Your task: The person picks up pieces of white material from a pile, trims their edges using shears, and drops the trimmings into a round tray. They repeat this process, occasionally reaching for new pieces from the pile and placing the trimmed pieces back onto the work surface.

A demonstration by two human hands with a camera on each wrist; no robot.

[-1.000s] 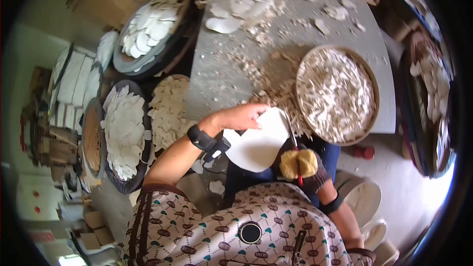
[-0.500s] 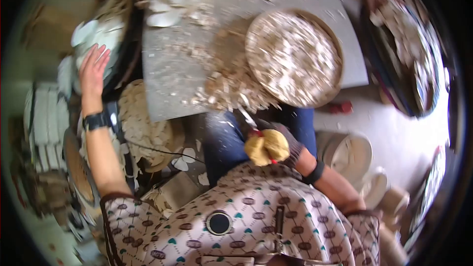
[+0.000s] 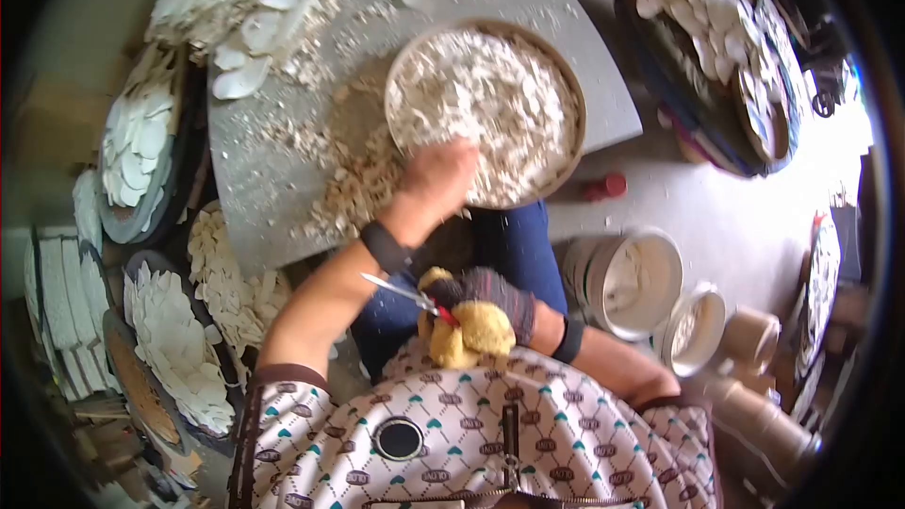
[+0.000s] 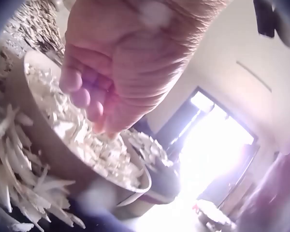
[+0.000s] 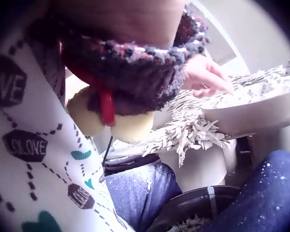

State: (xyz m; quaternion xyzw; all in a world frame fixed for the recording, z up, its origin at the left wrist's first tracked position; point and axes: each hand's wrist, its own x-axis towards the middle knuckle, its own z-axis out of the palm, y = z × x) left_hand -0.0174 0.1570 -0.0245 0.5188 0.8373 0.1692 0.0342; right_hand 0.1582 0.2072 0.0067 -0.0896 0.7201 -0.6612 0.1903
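My bare left hand reaches over the near left rim of a round tray heaped with white shreds. In the left wrist view its fingers bend toward the palm, tips overlapping the shreds; I cannot tell whether they hold any. My right hand, in a dark knitted glove, grips scissors with red handles close to my belly. Yellow foam pads are wrapped round the handles, and the blade points left. The right wrist view shows a red handle between two pads, under the glove's cuff.
The grey table carries scattered shreds and a large pile of white flat pieces at the far left. Baskets of thin white discs stand along the left. Right of my legs are a white bucket and a red object on the floor.
A white disc was in my left hand; it then reached to the left basket without the disc and has now swung right to the tray. The scissors stay in my right hand, blade turned left.
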